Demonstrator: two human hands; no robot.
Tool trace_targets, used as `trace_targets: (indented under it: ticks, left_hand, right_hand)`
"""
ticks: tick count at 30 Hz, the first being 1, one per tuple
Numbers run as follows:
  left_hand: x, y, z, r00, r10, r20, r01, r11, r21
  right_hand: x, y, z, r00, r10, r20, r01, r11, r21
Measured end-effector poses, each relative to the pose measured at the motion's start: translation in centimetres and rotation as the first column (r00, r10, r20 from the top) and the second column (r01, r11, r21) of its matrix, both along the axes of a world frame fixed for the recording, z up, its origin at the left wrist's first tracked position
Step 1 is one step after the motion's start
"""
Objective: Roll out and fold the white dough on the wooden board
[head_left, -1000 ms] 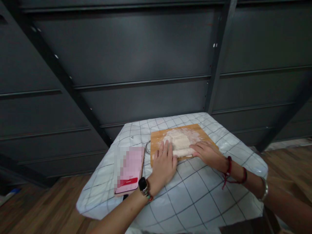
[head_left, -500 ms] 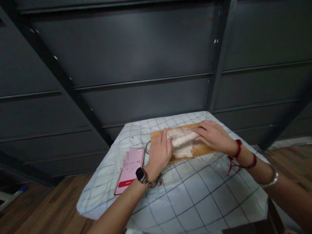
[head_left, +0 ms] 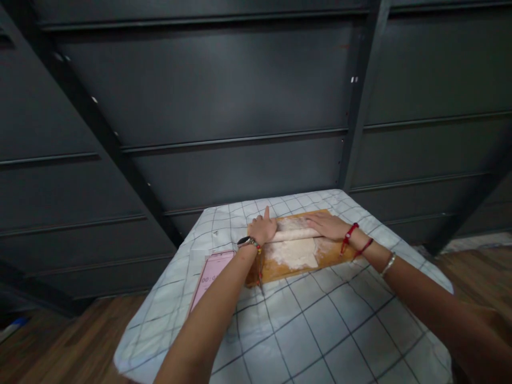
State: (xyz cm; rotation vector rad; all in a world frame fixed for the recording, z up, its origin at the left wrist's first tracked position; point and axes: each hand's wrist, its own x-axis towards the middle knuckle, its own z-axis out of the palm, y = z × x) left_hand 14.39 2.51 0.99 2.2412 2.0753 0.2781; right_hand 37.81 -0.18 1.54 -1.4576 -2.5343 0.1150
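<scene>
A pale, flour-coated rolling pin (head_left: 295,234) lies crosswise on a wooden board (head_left: 280,273). Under and in front of it is a flattened, floured sheet of dough (head_left: 294,253). My left hand (head_left: 264,227) is closed over the pin's left end, one finger sticking up away from me. Over the right end lies my right hand (head_left: 326,224), its fingers held together and reaching forward across the pin. Both palms hide the pin's ends. Loose flour whitens the board around the dough.
The board rests on a table with a white checked cloth (head_left: 320,320). A phone (head_left: 210,272) showing a timer lies left of the board, partly behind my left forearm. Dark metal panels (head_left: 240,170) stand just beyond the table's far edge.
Both hands and the rolling pin have moved forward, toward the board's far edge. More of the dough sheet now shows on the near side. My left forearm now covers part of the phone.
</scene>
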Motion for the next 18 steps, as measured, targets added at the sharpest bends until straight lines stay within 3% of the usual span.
trace_targets:
  ticks: [3, 6, 11, 14, 16, 18]
  left_hand:
    - [0.2, 1.5, 0.0, 0.996, 0.078, 0.033, -0.076, 0.994, -0.073]
    - [0.2, 0.9, -0.1, 0.998, 0.061, 0.004, -0.061, 0.997, -0.054]
    - [-0.1, -5.6, -0.3, 0.99, -0.091, -0.105, 0.104, 0.987, 0.125]
    - [-0.2, -7.9, -0.2, 0.985, -0.121, -0.127, 0.139, 0.98, 0.144]
    - [-0.1, -7.1, 0.0, 0.989, -0.107, -0.099, 0.117, 0.988, 0.1]
    - [0.0, -4.9, 0.1, 0.997, -0.061, -0.049, 0.063, 0.997, 0.037]
  right_hand:
    - [-0.6, 1.0, 0.7, 0.995, -0.088, 0.048, 0.091, 0.994, -0.063]
    - [-0.9, 0.0, 0.6, 0.981, -0.168, 0.096, 0.172, 0.984, -0.036]
    - [-0.4, -5.4, -1.0, 0.983, -0.141, 0.12, 0.123, 0.982, 0.145]
    - [0.0, -6.5, -1.1, 0.993, -0.039, 0.114, 0.026, 0.993, 0.114]
    - [-0.2, -5.5, -0.5, 0.996, 0.003, 0.094, -0.007, 0.999, 0.049]
    - [-0.8, -3.7, 0.3, 0.998, -0.012, 0.055, 0.01, 0.999, 0.043]
